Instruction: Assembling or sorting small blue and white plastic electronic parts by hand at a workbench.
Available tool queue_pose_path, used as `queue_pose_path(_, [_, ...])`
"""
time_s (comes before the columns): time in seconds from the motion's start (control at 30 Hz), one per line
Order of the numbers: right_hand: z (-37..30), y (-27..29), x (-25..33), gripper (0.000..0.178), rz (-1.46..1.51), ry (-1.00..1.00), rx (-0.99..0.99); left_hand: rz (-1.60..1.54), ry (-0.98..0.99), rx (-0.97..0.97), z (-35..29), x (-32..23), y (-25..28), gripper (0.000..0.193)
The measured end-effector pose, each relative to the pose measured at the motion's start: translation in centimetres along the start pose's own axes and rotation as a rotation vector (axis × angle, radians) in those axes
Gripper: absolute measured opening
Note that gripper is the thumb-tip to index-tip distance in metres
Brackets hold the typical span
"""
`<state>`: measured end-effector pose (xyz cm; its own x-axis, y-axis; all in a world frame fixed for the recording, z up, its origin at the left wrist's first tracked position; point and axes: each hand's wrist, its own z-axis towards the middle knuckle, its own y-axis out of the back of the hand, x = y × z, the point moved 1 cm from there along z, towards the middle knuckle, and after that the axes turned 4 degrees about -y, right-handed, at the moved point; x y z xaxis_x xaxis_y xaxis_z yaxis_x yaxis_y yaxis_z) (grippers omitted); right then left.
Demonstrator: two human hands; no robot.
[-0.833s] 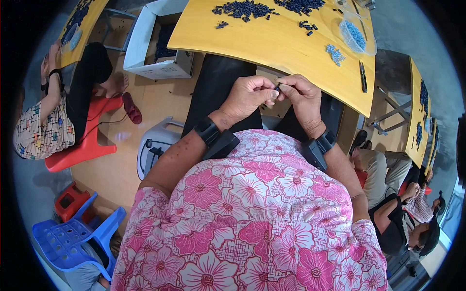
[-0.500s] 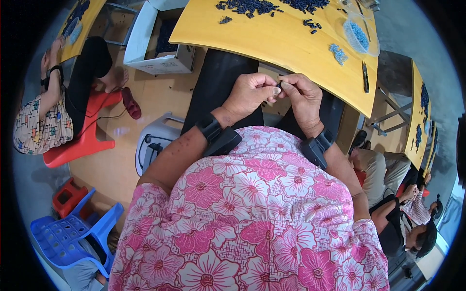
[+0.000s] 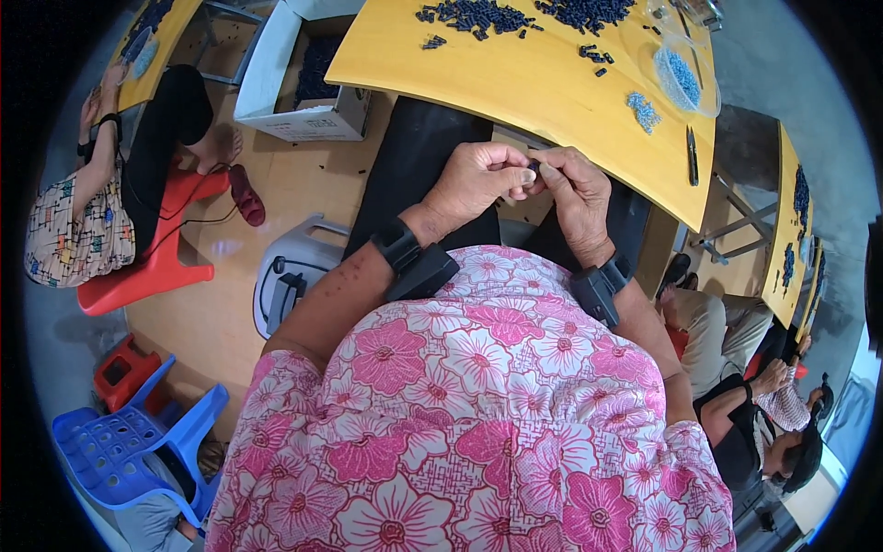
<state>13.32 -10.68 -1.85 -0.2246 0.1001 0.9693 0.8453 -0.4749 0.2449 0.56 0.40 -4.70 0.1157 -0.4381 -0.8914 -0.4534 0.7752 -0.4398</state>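
Observation:
My left hand point(image 3: 476, 182) and my right hand point(image 3: 578, 189) meet in front of me, just off the near edge of the yellow table point(image 3: 441, 69). Between their pinched fingertips sits a small dark piece point(image 3: 533, 166), mostly covered by the thumbs and forefingers; its exact shape is hidden. Both hands grip it. Farther off on the table lie heaps of small dark blue cylindrical parts point(image 3: 478, 17), with several loose ones point(image 3: 595, 55) nearer to me. A little pile of light blue small parts point(image 3: 643, 112) lies to the right.
A clear plastic bowl point(image 3: 710, 99) holds more light blue parts. Near the right edge lies a slim black tool point(image 3: 692, 156). An open white carton point(image 3: 303, 124) stands left of the table, with dark parts inside. Other people sit left and right; a blue plastic chair point(image 3: 120, 451) is at lower left.
My hands stay together at nearly the same place, with fingers slightly shifted, covering more of the dark piece. The view has tilted a little.

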Motion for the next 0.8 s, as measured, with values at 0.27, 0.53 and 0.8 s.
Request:
queue_pose_path(0.27, [0.5,0.2,0.1,0.020,0.205,-0.189,0.075,0.047,-0.018,-0.021,0.1,-0.1,0.2,0.011])
queue_pose_path(0.53, [0.8,0.3,0.0,0.017,0.437,-0.435,0.080,0.090,0.029,-0.018,0.0,-0.7,-0.1,0.012])
queue_pose_path(0.8, [1.1,0.7,-0.7,0.012,0.636,-0.583,0.156,0.121,-0.014,-0.031,0.0,-0.1,-0.1,0.013])
